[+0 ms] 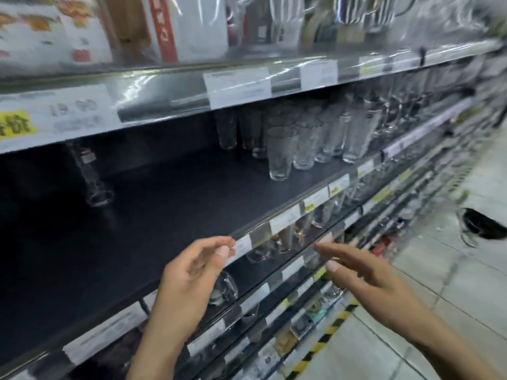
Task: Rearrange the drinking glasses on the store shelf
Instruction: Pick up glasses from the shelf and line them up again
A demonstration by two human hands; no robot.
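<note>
A white price label [55,113] hangs at the far left on the rail of the upper shelf [170,89], which carries blurred boxes [68,28] and glass jugs [356,12]. Below it lies the dark shelf [164,209], its left and middle parts bare but for one lone glass [93,176] standing upright far back on the left. The drinking glasses [282,152] stand right of middle on this shelf, packed in rows that run back under the upper shelf. The nearest one is out in front, well behind the shelf's edge. Along that edge runs a strip of price tags [285,223]. Lower shelves hold more glassware [222,290], too blurred to make out. At the right is the pale tiled floor [466,283], with yellow-and-black tape [326,333] along the foot of the shelving and a dark object [482,223] lying further off.

The left hand [192,272] reaches up from below, holding nothing. Its fingers are loosely curled and their tips are at the dark shelf's front edge; whether they touch it cannot be told. The right hand [365,272] is stretched out flat, fingers straight and pointing left toward the same edge, also holding nothing. Both hands are well apart from the drinking glasses.
</note>
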